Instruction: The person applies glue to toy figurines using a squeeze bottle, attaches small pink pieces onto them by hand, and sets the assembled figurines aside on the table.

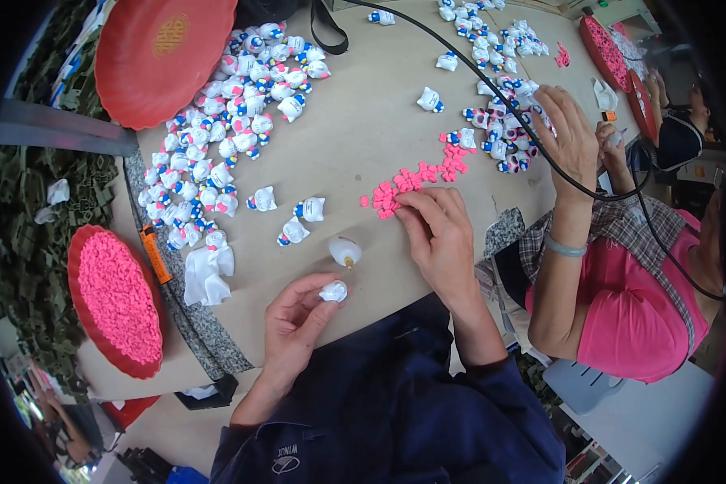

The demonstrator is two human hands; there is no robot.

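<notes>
My left hand (292,323) is closed around a small white figurine (333,291), held between thumb and fingers near the table's front edge. My right hand (442,242) reaches to a line of small pink pieces (411,177). Its thumb and forefinger pinch at the near end of that line, seemingly on one piece. Between my hands lies a small white squeeze bottle (345,250) with a thin brass-coloured tip. Three white-and-blue figurines, one of them this one (310,210), lie beyond the bottle to the left.
A heap of figurines (242,105) covers the far left, beside a red tray (161,56). A red dish of pink pieces (119,302), an orange tube (156,254) and a white tissue (209,274) are at left. A black cable (476,68) crosses near a co-worker's raised hand (569,137).
</notes>
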